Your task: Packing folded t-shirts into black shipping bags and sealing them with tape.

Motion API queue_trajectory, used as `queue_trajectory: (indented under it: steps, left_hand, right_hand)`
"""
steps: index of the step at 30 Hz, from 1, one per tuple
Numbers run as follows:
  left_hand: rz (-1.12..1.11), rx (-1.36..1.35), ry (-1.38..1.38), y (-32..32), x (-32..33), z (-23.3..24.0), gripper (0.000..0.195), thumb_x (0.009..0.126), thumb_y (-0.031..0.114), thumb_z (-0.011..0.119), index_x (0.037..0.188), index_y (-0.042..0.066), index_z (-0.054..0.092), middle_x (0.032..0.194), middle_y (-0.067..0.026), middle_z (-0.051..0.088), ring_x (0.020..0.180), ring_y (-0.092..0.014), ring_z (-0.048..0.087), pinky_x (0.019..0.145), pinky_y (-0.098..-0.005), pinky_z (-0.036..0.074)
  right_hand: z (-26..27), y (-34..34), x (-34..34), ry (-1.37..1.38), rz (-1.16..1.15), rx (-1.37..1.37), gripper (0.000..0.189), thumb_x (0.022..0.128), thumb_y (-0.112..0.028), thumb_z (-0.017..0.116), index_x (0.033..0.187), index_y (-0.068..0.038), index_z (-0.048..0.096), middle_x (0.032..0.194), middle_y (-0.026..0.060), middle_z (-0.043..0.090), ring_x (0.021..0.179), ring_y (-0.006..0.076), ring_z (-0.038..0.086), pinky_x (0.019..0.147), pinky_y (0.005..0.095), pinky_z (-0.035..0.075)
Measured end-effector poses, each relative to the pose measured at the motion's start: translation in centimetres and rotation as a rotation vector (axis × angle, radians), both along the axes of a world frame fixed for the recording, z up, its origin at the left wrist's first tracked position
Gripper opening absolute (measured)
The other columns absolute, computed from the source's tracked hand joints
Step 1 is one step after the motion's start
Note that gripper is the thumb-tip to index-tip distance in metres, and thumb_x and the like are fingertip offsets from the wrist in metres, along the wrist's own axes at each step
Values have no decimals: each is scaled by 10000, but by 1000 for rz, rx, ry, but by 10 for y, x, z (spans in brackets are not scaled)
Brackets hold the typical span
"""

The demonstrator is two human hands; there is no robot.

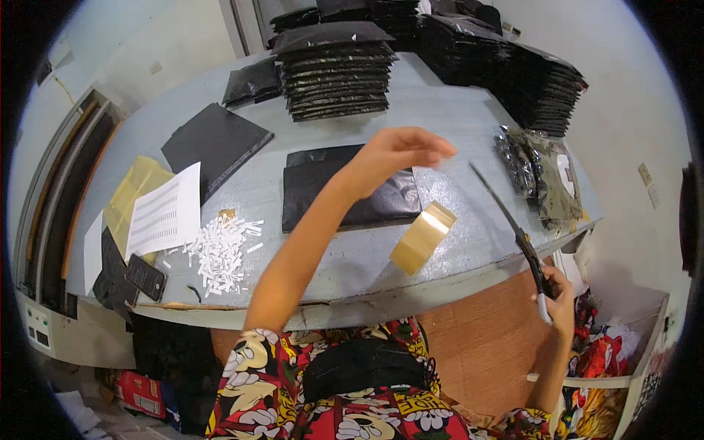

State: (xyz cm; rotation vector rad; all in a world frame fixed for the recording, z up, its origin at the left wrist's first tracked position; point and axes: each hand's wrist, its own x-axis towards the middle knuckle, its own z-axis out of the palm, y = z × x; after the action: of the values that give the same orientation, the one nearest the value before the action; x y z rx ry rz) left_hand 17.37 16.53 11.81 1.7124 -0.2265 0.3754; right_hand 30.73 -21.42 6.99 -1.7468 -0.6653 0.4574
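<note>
My left hand (404, 148) hovers above a flat black plastic package (313, 192), fingers extended and loosely curved, with nothing visible in it. The forearm crosses the package and hides part of it. My right hand (558, 300) grips the handles of long scissors (498, 203) past the table's front right edge. Their blades point up and leftward over the tabletop and look closed together. Between my hands, a roll of tan packing tape (423, 237) stands on its side near the package's lower right corner.
Stacked black packages (338, 77) stand at the back, with more (506, 71) at the back right. Clear-wrapped camouflage fabric (555, 181) lies right on the table (352, 280). Leftward are a black bag (217, 146), printed sheet (165, 209), paper slips (220, 256) and phone (146, 276).
</note>
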Motion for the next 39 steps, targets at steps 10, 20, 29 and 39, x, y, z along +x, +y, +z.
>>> queue_trajectory:
  steps: [10,20,29,39]
  left_hand:
    - [-182,-704,-382,-28,-64,-39,1142,626,518,747,1442,282,-17,1412,-72,332,1222,-287,421,1030,-476,340]
    - [535,511,-819,-26,-109,7,1450,359,525,841,1432,120,-46,1325,-222,368,1224,-323,394,1035,-434,269]
    - [522,639,-791,-32,-122,4,1399,339,584,796,1435,117,64,1290,-206,423,1168,-318,464,1015,-443,319]
    - [726,664,159,2,-117,-95,631,891,543,385,1327,89,416,1382,-153,377,1291,-322,324,1057,-482,222]
  right_hand:
    - [-85,87,36,-604,-353,-440,431,639,-197,703,988,40,615,929,180,620,866,324,583,801,406,451]
    - [81,173,-85,-91,770,306,297,872,-243,536,958,15,656,1156,121,556,1066,202,509,925,331,370]
    - [96,174,-108,-245,896,193,74,748,-93,683,782,-31,663,991,110,601,957,204,557,841,300,407]
    - [85,245,-25,-735,515,202,136,738,-172,703,754,-44,659,965,83,606,924,175,547,821,293,408]
